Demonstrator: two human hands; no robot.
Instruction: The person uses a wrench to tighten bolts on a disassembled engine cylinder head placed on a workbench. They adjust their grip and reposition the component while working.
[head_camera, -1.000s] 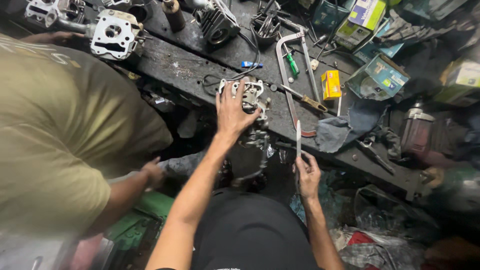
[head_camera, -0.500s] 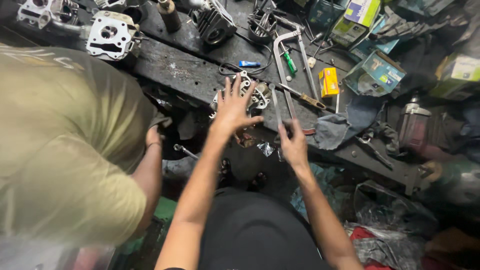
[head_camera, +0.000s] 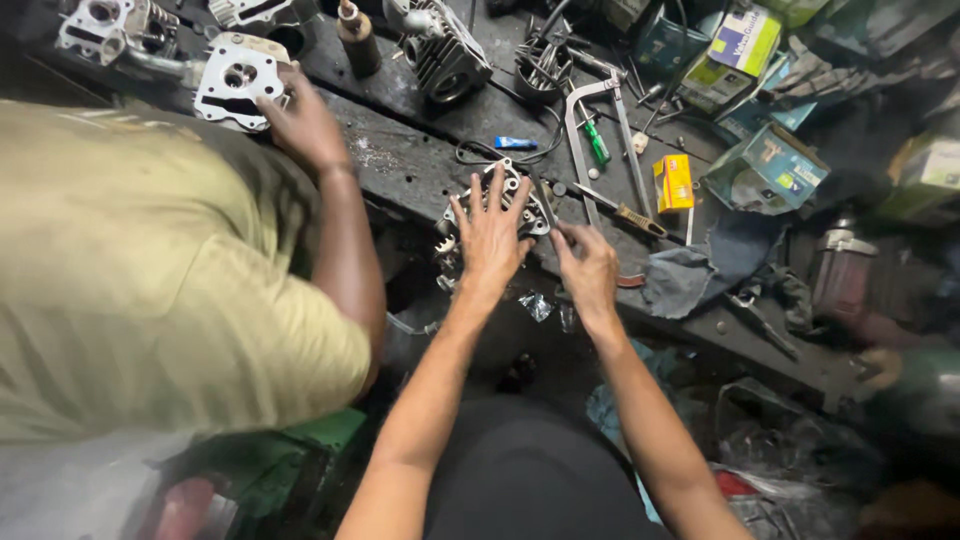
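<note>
My left hand (head_camera: 492, 235) lies flat with fingers spread on a grey metal engine part (head_camera: 505, 190) at the front edge of a dark workbench (head_camera: 410, 165). My right hand (head_camera: 588, 265) is just to its right, fingers pinched on a thin metal tool (head_camera: 545, 205) whose tip points at the engine part. A person in a yellow-green shirt (head_camera: 150, 280) leans in from the left, with a hand (head_camera: 305, 125) on a white-grey engine casing (head_camera: 235, 75).
On the bench lie a hacksaw (head_camera: 590, 130), a green-handled screwdriver (head_camera: 597, 145), a small yellow box (head_camera: 673, 182), a blue tube (head_camera: 516, 143), a finned cylinder (head_camera: 445, 55) and cardboard boxes (head_camera: 765, 170). A blue-grey rag (head_camera: 700, 265) hangs at the bench edge.
My right hand has risen from below the bench edge to beside the engine part, bringing the thin tool to it. The other person's hand moved from low down up to the casing.
</note>
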